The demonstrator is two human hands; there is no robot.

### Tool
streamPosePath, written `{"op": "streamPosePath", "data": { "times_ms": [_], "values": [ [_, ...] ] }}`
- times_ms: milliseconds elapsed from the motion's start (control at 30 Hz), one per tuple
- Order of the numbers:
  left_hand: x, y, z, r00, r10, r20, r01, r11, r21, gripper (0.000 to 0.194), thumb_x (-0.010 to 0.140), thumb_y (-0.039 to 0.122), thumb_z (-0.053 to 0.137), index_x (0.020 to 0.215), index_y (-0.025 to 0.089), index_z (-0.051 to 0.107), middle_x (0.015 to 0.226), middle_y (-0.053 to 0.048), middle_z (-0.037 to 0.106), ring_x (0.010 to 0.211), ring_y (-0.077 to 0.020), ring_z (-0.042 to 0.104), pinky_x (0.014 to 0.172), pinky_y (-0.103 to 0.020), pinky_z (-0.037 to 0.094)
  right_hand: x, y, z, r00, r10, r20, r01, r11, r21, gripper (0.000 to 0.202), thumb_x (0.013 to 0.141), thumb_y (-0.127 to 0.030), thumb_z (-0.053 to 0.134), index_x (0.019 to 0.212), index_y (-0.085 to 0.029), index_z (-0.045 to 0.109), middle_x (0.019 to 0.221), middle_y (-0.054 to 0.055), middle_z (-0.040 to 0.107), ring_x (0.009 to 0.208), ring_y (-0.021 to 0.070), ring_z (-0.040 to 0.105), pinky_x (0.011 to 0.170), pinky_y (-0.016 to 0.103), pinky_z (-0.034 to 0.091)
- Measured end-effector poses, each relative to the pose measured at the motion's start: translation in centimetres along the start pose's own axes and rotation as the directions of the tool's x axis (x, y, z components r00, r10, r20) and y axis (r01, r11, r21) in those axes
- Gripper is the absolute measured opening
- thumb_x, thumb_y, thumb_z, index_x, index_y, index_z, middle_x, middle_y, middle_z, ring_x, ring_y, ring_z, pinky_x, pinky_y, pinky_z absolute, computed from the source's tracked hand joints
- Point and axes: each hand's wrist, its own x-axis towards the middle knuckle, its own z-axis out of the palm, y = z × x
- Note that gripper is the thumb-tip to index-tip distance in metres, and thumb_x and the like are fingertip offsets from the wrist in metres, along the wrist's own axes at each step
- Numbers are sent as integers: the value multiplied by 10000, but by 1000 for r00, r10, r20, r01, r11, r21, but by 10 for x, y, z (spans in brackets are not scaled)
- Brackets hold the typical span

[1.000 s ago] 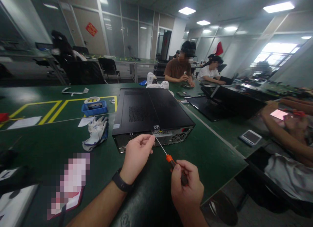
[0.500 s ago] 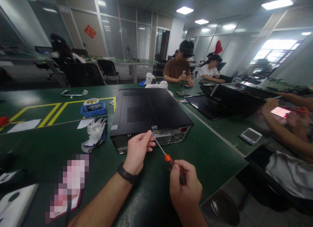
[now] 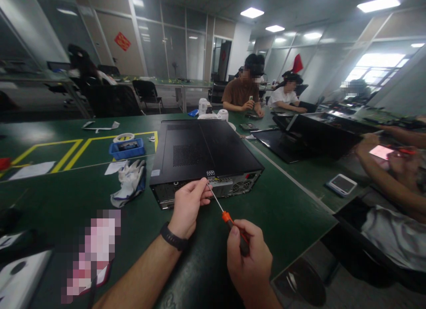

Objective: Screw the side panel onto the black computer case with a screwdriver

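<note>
A black computer case (image 3: 213,144) lies flat on the green table, its rear panel with a fan grille facing me. My right hand (image 3: 249,255) is wrapped round the dark and orange handle of a screwdriver (image 3: 226,217). The shaft points up and left to the case's rear edge. My left hand (image 3: 189,202), with a black wristband, is at that edge, thumb and finger pinched by the screwdriver's tip. What the pinch holds, if anything, is too small to make out.
Left of the case are white gloves (image 3: 129,182), a blue tray (image 3: 126,149) and a tape roll. A pink pixelated object lies nearer. On the right are a small scale (image 3: 342,184), another opened case and a person's arms. Other people sit beyond.
My right hand and the screwdriver handle have shifted slightly to the left. My left hand and the case are almost unchanged.
</note>
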Motion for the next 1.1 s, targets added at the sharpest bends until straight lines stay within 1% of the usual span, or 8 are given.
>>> {"op": "streamPosePath", "data": {
  "times_ms": [100,233,467,567,667,733,967,1100],
  "values": [
    [1,-1,0,1000,-10,6,10,1000,-15,339,732,437,793,847,124,733,828,-74,741,641,-96,666,519,-165,518,-2,0,-2,999,18,37,-19,1000,10,121,932,-273,540,1030,-205,559,764,2,653,583,136,643,566,238,517],
    [1,-1,-1,1000,-29,13,29,999,-35,273,796,374,744,891,118,735,866,-93,751,644,-95,670,525,-165,527,-3,1,-3,996,29,82,-34,998,54,127,950,-242,497,1062,-203,544,752,-11,658,550,115,637,529,209,494],
    [-1,1,0,999,-49,11,49,997,-52,237,841,328,696,910,106,734,889,-111,757,638,-93,671,526,-162,527,-3,1,-2,999,19,31,-19,1000,-4,100,922,-256,564,1008,-206,552,761,0,625,564,123,600,548,238,492],
    [0,0,0,999,-51,12,51,997,-52,235,847,320,690,918,99,730,898,-116,756,646,-96,675,529,-163,529,-2,-2,-2,998,-37,47,32,994,102,113,890,-168,591,985,-205,542,773,2,598,624,123,587,584,245,489],
    [1,-1,-1,998,-55,12,56,997,-57,225,865,307,667,925,96,722,898,-115,755,657,-103,682,530,-167,532,0,-3,-1,992,-119,47,105,966,235,222,851,-56,592,1026,-184,546,854,38,599,750,149,597,676,291,511],
    [1,-1,-1,998,-62,14,63,996,-63,218,876,299,655,928,97,718,898,-113,755,658,-103,682,530,-168,532,1,-2,0,988,-148,32,135,955,264,266,839,-26,583,1060,-170,546,900,60,592,809,167,598,716,322,517],
    [-1,2,0,996,-87,22,88,993,-80,199,864,287,686,913,97,715,877,-101,754,645,-97,678,519,-163,530,-4,2,1,998,-63,30,59,993,104,188,919,-181,569,1103,-190,531,850,27,612,705,145,614,629,259,508],
    [0,3,0,995,-101,17,102,990,-93,192,875,278,675,908,93,716,850,-105,755,627,-99,678,510,-164,528,-3,0,0,997,-66,40,61,991,116,170,882,-149,582,1038,-195,530,795,5,575,654,133,573,601,261,479]
  ]
}}
